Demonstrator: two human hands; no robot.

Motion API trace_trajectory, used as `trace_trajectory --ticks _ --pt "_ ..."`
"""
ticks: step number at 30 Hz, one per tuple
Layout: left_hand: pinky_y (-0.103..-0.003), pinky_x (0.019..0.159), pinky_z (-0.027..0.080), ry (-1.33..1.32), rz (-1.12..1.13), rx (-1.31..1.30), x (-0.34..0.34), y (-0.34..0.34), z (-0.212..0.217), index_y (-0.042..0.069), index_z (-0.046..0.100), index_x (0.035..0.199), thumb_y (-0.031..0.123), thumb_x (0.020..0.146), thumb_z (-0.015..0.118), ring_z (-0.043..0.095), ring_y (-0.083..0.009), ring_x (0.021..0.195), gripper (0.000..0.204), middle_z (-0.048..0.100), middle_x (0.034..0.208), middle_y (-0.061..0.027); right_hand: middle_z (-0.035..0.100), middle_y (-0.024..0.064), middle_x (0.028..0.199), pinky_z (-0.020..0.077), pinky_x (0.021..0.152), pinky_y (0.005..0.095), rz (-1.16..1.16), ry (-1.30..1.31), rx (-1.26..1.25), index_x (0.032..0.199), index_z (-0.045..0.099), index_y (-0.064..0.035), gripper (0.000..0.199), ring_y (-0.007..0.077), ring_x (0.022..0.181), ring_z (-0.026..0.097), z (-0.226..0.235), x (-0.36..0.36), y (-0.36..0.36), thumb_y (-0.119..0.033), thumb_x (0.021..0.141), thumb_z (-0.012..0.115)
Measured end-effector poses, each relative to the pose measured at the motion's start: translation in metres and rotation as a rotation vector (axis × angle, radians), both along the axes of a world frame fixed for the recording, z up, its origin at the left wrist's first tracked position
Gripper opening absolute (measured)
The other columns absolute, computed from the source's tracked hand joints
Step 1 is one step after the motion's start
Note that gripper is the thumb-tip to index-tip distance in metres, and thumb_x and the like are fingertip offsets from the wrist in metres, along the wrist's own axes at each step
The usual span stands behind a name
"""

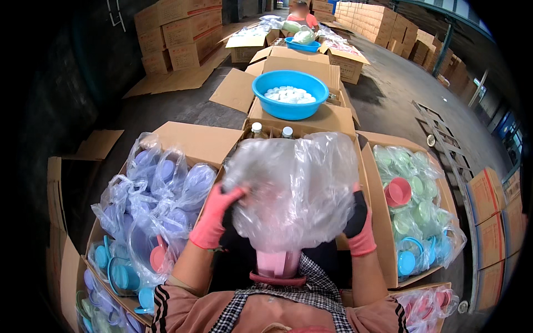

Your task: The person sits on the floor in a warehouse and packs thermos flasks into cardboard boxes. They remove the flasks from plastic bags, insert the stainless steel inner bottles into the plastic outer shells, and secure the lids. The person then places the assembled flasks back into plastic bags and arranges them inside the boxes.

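Observation:
I hold a big clear plastic bag [294, 186] up in front of me over an open cardboard box [327, 119]. My left hand [214, 219], in a pink glove, grips the bag's left side. My right hand [360, 225], in a pink and black glove, grips its right side. A pink plastic container [276, 265] sits below the bag, close to my body. Two bottle tops [256, 129] show in the box just behind the bag.
A box with a bag of blue and purple lids [161, 188] stands at my left. A box of green and pink lids [413, 205] stands at my right. A blue basin [288, 94] of white caps sits ahead. Another person [301, 16] works far back among stacked cartons.

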State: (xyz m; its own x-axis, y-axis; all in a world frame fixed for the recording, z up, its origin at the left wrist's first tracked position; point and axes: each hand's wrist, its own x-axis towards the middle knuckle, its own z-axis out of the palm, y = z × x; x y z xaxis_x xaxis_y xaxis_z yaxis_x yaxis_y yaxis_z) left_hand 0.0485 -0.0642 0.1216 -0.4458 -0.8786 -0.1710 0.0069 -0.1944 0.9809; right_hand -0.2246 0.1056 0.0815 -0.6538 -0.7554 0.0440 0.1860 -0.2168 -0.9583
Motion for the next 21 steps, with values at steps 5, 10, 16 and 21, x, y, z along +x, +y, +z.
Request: trace_trajectory --ticks 5,10,16,21 --pt "-0.030 0.059 0.045 0.428 0.618 -0.327 0.017 -0.008 0.013 0.000 0.052 0.097 0.015 0.075 0.064 0.055 -0.0160 0.069 0.029 0.057 0.084 -0.0066 0.055 0.0100 0.089 0.0405 0.076 0.0272 -0.296 0.507 -0.176 0.092 0.054 -0.0003 0.029 0.0177 0.085 0.052 0.071 0.034 0.027 -0.027 0.083 0.052" --pt "-0.037 0.082 0.043 -0.352 -0.379 -1.450 -0.012 0.086 0.030 0.003 0.054 0.104 0.017 0.065 0.072 0.055 -0.0252 0.093 0.046 0.056 0.099 -0.0170 0.054 0.0189 0.101 0.0396 0.086 0.0335 0.329 0.876 -0.045 0.104 0.051 0.0038 0.044 0.0319 0.099 0.052 0.086 0.122 -0.007 -0.013 0.066 0.066" --pt "-0.034 0.089 0.039 -0.351 -0.556 -0.690 0.007 0.041 0.019 0.006 0.050 0.114 0.018 0.076 0.059 0.050 -0.0227 0.103 0.041 0.054 0.109 -0.0109 0.049 0.0120 0.114 0.0376 0.090 0.0300 0.559 0.323 0.147 0.113 0.046 0.0021 0.038 0.0166 0.107 0.047 0.053 0.102 0.028 0.003 0.076 0.054" --pt "-0.030 0.075 0.047 0.600 -0.221 0.341 0.000 -0.041 0.020 0.006 0.055 0.100 0.022 0.079 0.055 0.057 -0.0179 0.081 0.026 0.059 0.093 -0.0072 0.057 0.0124 0.085 0.0418 0.077 0.0336 1.274 1.106 0.062 0.086 0.056 -0.0001 0.015 0.0224 0.086 0.055 0.079 0.102 0.019 -0.008 0.073 0.053"
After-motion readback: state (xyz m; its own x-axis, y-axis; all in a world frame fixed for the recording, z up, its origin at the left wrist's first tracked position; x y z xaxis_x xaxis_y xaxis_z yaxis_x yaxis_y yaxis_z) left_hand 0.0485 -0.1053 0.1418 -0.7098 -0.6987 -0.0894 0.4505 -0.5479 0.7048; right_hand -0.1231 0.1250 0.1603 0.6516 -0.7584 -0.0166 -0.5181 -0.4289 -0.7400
